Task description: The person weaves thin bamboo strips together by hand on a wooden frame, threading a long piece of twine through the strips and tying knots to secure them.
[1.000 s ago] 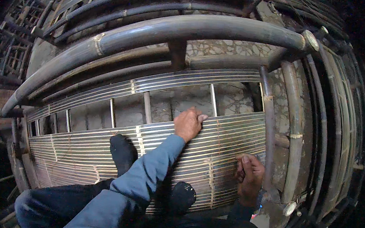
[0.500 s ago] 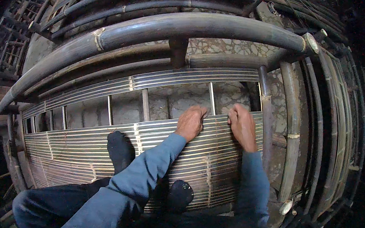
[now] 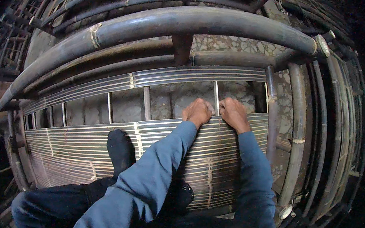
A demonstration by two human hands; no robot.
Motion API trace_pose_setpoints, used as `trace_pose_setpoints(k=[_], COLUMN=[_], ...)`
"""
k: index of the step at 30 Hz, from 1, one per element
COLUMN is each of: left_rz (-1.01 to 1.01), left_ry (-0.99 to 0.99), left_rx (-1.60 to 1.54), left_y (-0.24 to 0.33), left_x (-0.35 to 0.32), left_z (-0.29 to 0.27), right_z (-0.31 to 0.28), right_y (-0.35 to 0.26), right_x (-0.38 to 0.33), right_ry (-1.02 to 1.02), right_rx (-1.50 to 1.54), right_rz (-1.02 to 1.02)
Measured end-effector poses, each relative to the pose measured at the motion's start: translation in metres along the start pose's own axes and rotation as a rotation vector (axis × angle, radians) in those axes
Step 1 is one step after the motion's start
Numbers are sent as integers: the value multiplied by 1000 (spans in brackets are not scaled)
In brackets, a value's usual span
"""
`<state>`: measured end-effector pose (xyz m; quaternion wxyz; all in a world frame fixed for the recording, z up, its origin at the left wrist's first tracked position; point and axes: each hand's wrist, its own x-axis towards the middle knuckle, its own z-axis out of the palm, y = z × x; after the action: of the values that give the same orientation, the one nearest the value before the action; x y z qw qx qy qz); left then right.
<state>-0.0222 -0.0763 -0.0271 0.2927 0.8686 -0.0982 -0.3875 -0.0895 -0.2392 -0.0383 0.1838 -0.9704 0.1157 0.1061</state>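
Note:
Several dark bamboo slats with pale edges make up a slatted bench seat (image 3: 78,148). Along its far edge my left hand (image 3: 198,111) is closed, knuckles up, just left of a pale crossbar (image 3: 216,95). My right hand (image 3: 234,113) is curled on the other side of that crossbar, fingertips pinched close to it. What the fingers of either hand hold is too small or hidden to make out. Beyond the hands, a gap bridged by thin crossbars (image 3: 147,103) separates the seat from a narrower band of slats (image 3: 164,79).
A thick bamboo rail (image 3: 156,23) curves across the far side, with an upright post (image 3: 271,96) at the right. My socked foot (image 3: 119,152) rests on the slats. More bamboo frames (image 3: 335,124) stand at the right, and stone-patterned floor (image 3: 237,44) shows behind.
My right hand has moved left to the crossbar. My left hand has shifted slightly right, so the two hands are closer together.

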Motion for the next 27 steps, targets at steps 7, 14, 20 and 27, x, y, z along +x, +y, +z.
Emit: trace_pose_setpoints(k=[7,14,20,27], left_rz=[198,493,470,450], left_ry=[195,117,77,62], left_rx=[-210,-384,-378,-302], left_y=[-19,-30,-40,-36], left_x=[-10,-4,-3,0], left_z=[9,9,-2,9], right_z=[-19,-20,-27,-24], right_y=[18,-12,-25,18], right_x=[-24,-44,-35,-45], right_ry=[-79,-209,-201,127], right_rx=[694,1122,904,446], right_rz=[248,215,208,-145])
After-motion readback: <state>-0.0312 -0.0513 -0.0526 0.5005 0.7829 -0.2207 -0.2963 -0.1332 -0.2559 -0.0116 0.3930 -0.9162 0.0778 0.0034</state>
